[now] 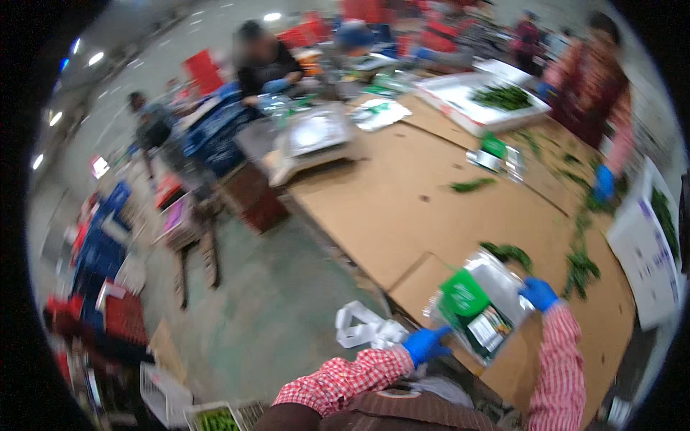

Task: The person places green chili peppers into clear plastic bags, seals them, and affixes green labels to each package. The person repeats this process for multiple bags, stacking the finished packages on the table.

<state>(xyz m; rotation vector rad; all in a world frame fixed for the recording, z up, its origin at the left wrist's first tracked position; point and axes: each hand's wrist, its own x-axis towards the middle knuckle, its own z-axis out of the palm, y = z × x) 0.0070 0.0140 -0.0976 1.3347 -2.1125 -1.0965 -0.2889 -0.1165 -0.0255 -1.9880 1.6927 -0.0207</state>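
A clear plastic bag with green printing and a label (468, 295) lies near the front edge of the cardboard-covered table (372, 226). My left hand (427, 346), in a blue glove, is at the bag's lower left with fingers apart; whether it touches the bag is unclear. Gloved in blue too, my right hand (539, 294) is at the bag's right edge, and its fingertips are partly hidden, so its grip cannot be told. Behind the bag lies a bunch of leafy greens (509, 255). More greens (581, 269) are spread to the right of my right hand.
A scale (318, 132) stands at the table's far left. A white foam box of greens (474, 126) is at the back, another foam box (647, 253) at the right edge. A co-worker (590, 86) reaches over greens at the right. White plastic strips (358, 327) hang beside the front edge.
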